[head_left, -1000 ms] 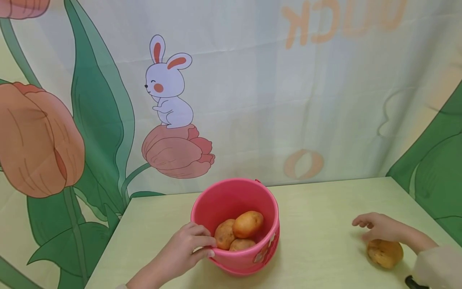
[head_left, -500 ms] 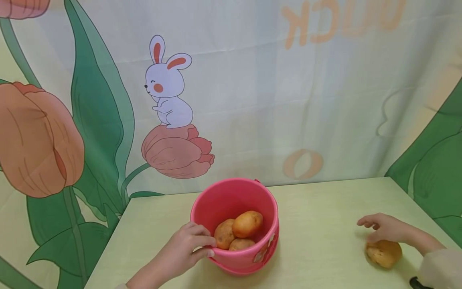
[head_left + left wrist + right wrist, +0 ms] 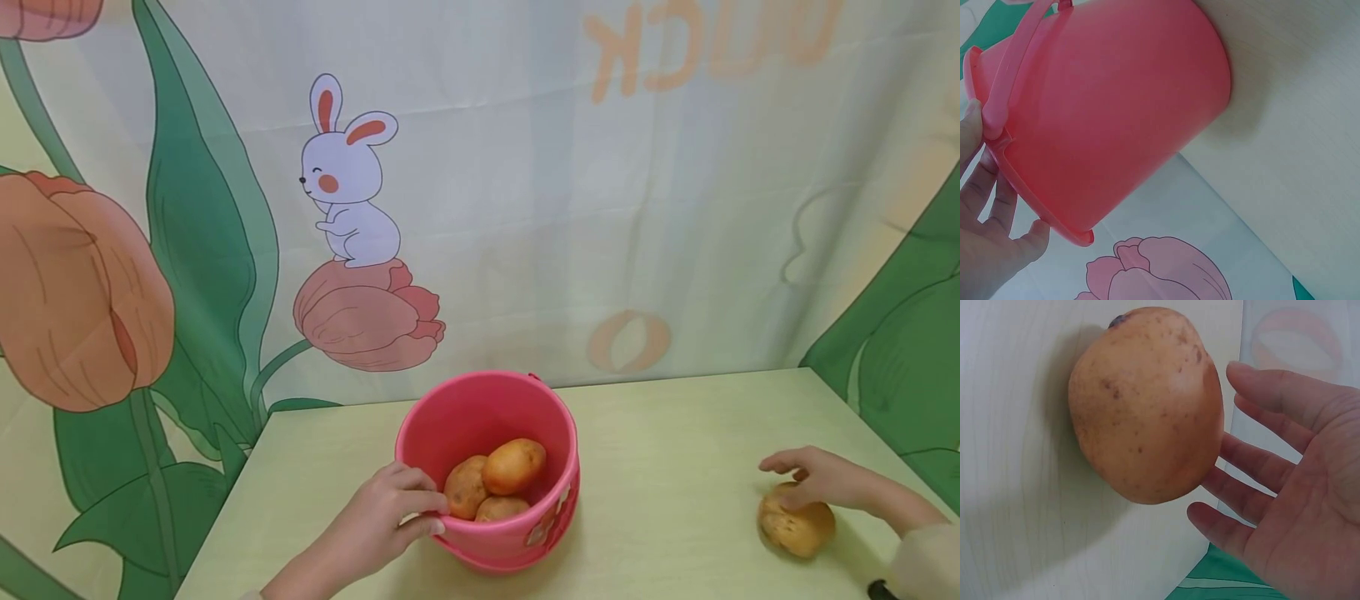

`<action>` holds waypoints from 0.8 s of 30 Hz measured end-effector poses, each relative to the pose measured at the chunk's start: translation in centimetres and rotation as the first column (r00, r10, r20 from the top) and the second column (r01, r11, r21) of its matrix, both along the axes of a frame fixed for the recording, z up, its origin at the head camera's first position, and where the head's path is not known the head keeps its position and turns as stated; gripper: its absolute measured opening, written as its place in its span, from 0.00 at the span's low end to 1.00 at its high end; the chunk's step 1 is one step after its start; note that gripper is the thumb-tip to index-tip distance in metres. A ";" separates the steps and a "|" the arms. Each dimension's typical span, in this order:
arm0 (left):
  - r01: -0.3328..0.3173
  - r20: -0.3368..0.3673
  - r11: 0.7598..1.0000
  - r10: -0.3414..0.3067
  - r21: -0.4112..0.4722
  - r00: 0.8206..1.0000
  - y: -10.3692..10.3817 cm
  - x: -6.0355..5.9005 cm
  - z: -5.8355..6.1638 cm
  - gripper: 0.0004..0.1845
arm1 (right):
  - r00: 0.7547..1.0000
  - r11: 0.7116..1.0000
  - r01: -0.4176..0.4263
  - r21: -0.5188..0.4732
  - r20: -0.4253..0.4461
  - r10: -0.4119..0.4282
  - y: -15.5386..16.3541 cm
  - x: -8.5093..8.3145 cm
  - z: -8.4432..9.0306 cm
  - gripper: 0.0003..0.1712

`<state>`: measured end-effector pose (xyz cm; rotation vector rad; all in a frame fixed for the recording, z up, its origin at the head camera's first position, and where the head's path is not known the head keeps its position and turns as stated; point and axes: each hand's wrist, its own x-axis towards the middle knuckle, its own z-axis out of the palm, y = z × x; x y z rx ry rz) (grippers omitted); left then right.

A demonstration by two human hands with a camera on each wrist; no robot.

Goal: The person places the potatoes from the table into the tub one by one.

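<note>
- Since a second ago the right hand (image 3: 813,483) has slid toward the table's right edge and settled over the loose potato (image 3: 797,527), while the left hand (image 3: 390,508) and bucket (image 3: 487,542) have stayed put.
- Head view: the pink bucket stands upright near the middle of the table's near edge, three potatoes (image 3: 495,483) heaped inside. The left hand pinches the near rim, thumb outside and fingers curling over the lip, seemingly to steady the bucket. The right hand rests lightly on the loose potato, which lies on the table (image 3: 675,433) close to its right edge, well apart from the bucket; fingers are spread, not closed.
- Left wrist view: the bucket's wall (image 3: 1116,112) fills the frame, its handle folded down along the rim; fingers (image 3: 997,200) sit at the rim's edge, clamped on it.
- Right wrist view: the speckled potato (image 3: 1147,406) lies on the table with the open palm (image 3: 1297,506) just beside it, fingertips touching its side, fingers straight and apart as if cupping it without gripping.
</note>
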<state>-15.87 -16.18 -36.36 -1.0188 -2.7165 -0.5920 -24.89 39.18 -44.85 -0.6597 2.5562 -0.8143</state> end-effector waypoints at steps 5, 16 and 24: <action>0.007 -0.018 1.000 -0.007 0.008 1.000 0.0 0.0 0.0 0.08 | 1.000 0.997 -0.028 -0.074 -0.005 0.027 1.1 -0.1 -0.5 0.26; 0.013 -0.030 1.000 -0.012 0.016 0.999 0.1 0.0 0.0 0.08 | 0.999 0.998 -0.006 -0.067 0.032 0.008 2.3 0.2 -0.9 0.26; 0.008 -0.020 1.000 -0.008 0.013 1.000 0.1 0.0 0.1 0.08 | 0.966 0.988 0.143 -0.059 0.228 -0.126 1.7 0.7 -0.3 0.31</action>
